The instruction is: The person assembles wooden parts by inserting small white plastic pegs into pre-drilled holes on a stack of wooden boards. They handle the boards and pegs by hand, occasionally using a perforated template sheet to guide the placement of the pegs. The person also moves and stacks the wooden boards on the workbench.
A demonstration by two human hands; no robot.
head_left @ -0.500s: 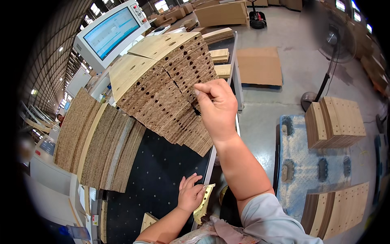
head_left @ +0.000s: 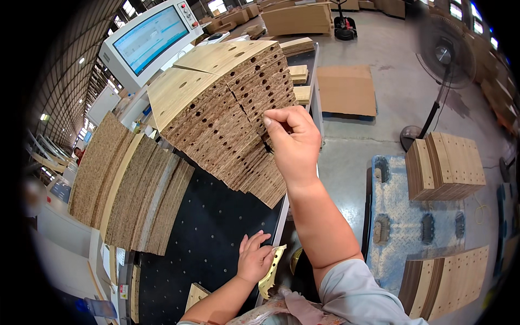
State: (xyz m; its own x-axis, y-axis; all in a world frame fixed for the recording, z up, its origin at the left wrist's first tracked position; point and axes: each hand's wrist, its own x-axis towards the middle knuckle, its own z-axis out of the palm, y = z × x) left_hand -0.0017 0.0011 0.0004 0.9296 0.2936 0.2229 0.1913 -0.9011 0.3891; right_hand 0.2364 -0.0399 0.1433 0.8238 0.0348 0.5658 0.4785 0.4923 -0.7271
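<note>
The right hand [head_left: 297, 142] hides part of the drilled boards [head_left: 227, 127].

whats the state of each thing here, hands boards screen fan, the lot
Right hand, closed, curled inward
Left hand, open, back of the hand up
Large board stack, drilled, two piles side by side
Boards on the left, stacked
Screen, on
Fan, upright; spinning or not unclear
Cardboard sheet, lying flat
Blue pallet, carrying drilled panels

We hold our bare right hand [head_left: 297, 141] pinched; below-left of it, our bare left hand [head_left: 254, 263] lies loosely spread.
</note>
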